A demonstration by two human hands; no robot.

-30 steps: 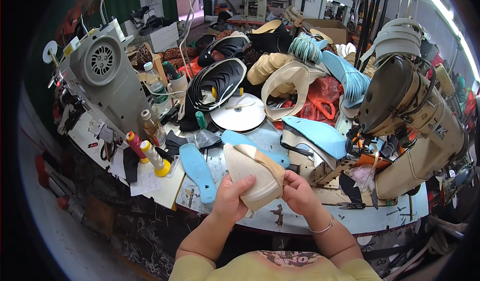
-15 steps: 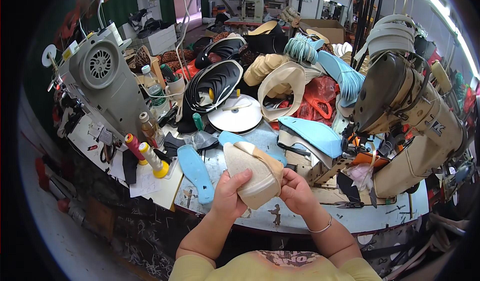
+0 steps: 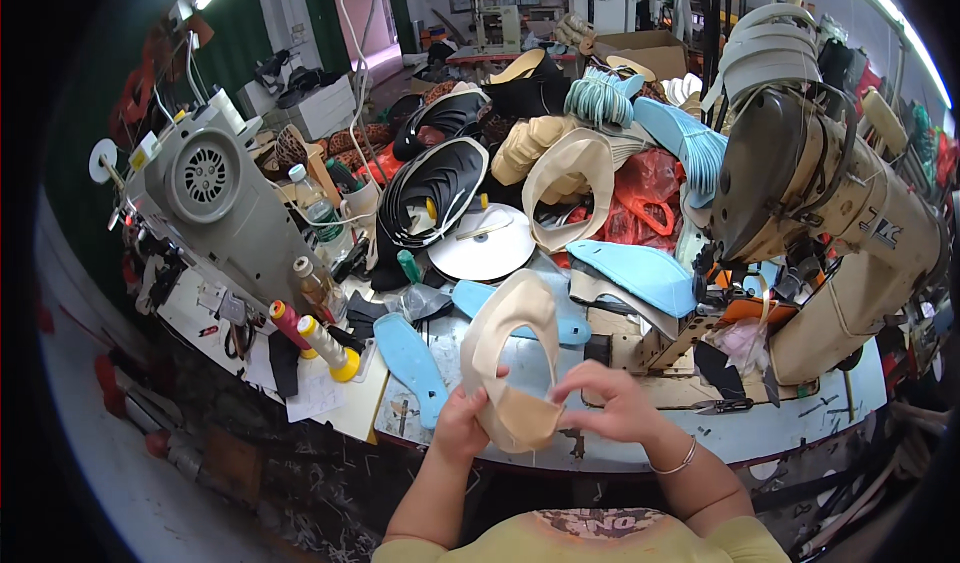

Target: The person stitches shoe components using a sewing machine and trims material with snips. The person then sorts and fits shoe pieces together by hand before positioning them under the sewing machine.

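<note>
A beige shoe upper [image 3: 479,338], shaped like a ring with a wide opening, stands up between my hands over the table. My left hand [image 3: 463,425] is closed on its lower left edge, the thumb in front. At the lower right edge is my right hand [image 3: 615,405], its thumb and fingers apart; it does not visibly grip the upper. Left of the upper lies a light-blue insole [image 3: 410,363]. Another light-blue insole [image 3: 573,331] shows partly behind it. A stack of light-blue pieces [image 3: 640,275] rests behind my right hand.
A beige sewing machine [image 3: 850,198] stands at the right, a grey machine [image 3: 235,213] at the left. Thread cones [image 3: 325,348] and a bottle [image 3: 308,278] are near the left edge. Behind lie a white reel [image 3: 480,255], black uppers [image 3: 395,198] and a red bag [image 3: 640,198].
The upper has turned from a folded shape to upright with its opening facing me. My right hand has come off its edge with fingers spread. The view has shifted slightly.
</note>
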